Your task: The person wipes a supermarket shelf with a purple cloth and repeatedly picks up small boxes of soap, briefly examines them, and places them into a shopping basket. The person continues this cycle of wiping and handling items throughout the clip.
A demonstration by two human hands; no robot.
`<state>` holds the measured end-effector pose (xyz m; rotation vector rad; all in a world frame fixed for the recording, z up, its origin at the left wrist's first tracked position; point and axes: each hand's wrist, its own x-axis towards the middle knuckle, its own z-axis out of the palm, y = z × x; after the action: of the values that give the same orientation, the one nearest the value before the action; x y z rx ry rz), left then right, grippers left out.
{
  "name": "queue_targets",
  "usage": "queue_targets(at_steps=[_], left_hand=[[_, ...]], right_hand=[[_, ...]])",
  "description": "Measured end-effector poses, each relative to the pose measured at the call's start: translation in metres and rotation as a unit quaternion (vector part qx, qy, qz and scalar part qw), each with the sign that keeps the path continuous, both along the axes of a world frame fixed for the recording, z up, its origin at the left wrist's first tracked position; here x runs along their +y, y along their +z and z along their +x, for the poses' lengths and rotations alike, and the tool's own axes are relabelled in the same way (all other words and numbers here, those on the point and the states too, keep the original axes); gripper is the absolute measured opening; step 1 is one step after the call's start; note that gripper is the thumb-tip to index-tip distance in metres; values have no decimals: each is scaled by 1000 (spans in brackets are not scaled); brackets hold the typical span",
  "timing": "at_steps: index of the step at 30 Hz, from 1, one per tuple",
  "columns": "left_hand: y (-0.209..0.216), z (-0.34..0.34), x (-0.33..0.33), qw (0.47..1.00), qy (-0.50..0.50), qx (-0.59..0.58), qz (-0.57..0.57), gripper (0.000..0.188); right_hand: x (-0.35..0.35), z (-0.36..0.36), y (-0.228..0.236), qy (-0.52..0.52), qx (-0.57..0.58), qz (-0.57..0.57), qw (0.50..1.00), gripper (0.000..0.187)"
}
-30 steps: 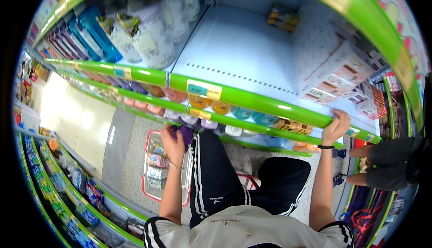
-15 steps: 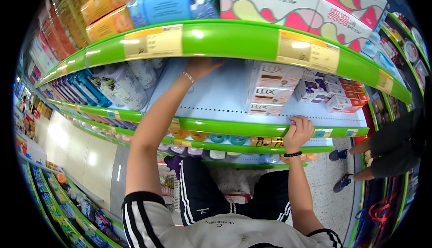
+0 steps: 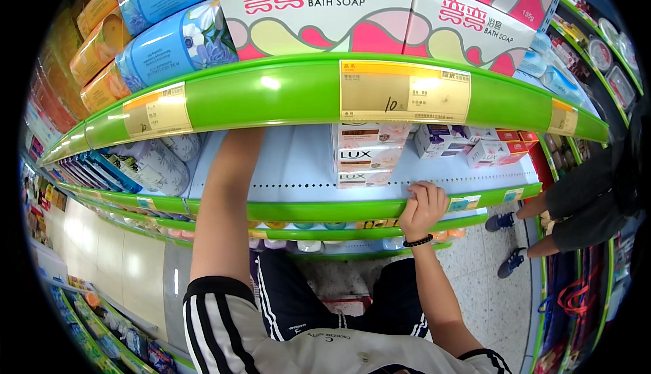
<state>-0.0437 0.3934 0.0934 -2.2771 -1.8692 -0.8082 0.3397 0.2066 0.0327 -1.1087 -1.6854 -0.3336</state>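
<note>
My left forearm (image 3: 230, 177) reaches under the upper shelf's green front edge (image 3: 271, 99). That edge hides my left hand and whatever it may touch. The visible part of the light blue shelf board (image 3: 291, 160) beside this arm is bare. My right hand (image 3: 424, 208), with a dark bead bracelet at the wrist, is curled over the green front rail (image 3: 325, 210) of the lower shelf. Just behind and left of those fingers stands a stack of pale pink soap boxes (image 3: 366, 159).
White and pink soap cartons (image 3: 319, 18) and blue packs (image 3: 169, 52) fill the shelf above. Purple-white boxes (image 3: 441, 142) and red boxes (image 3: 515, 147) stand farther right, pale bottles (image 3: 163, 170) at left. A person in dark shorts (image 3: 583, 184) stands at right.
My left arm has gone deeper under the upper shelf, and its hand has passed out of sight. The view has moved closer to the shelves. My right hand still holds the rail.
</note>
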Motion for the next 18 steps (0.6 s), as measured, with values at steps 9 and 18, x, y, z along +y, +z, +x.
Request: queue_targets(at_steps=[9, 18], left_hand=[[38, 24, -150, 996, 69, -38, -41, 84], [55, 117, -352, 996, 5, -76, 50, 66]], right_hand=[[-3, 2, 2, -1, -9, -22, 1000, 13], [-38, -9, 21, 3, -19, -3, 1000, 13]])
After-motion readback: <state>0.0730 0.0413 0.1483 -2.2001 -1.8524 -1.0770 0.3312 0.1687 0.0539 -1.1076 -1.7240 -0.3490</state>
